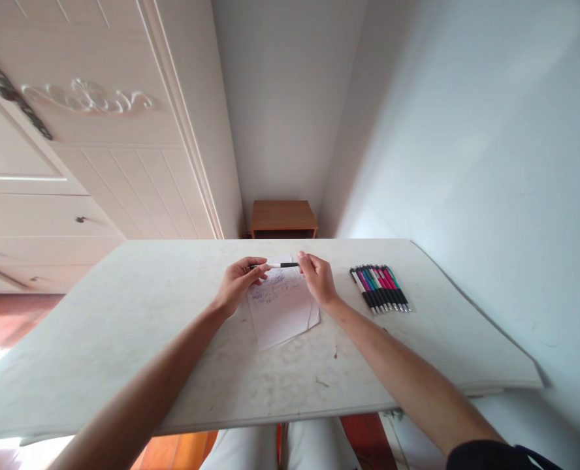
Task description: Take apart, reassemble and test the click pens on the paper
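Note:
A white pen with a black grip is held level between my two hands, above the far part of some paper. My left hand pinches its left end, and my right hand is closed around the black end. Beneath them lie loose sheets of paper, the top one marked with scribbles near its far edge. To the right of my right hand, several pens in white, purple, blue, pink and green lie side by side in a row, their black grips toward me.
The pale table has small dark marks on its top. A wall runs along its right side. Beyond the far edge stands a small wooden cabinet. A white wardrobe rises at the left.

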A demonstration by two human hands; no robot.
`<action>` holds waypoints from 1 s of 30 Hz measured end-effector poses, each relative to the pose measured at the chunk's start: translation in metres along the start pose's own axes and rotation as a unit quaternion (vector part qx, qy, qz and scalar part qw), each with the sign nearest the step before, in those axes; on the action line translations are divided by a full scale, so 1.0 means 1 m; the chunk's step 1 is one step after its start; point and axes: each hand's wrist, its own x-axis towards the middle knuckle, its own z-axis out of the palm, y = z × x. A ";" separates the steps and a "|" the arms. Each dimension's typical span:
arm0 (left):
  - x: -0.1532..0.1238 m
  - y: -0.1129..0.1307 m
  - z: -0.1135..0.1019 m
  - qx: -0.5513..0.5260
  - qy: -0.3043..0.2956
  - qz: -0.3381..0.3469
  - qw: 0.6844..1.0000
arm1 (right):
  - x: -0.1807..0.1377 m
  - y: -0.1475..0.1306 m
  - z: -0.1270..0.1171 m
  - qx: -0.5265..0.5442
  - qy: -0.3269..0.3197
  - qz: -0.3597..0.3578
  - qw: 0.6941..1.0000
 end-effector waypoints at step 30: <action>0.006 -0.002 -0.006 0.007 0.012 -0.005 1.000 | 0.000 0.007 0.001 -0.038 -0.038 -0.006 0.999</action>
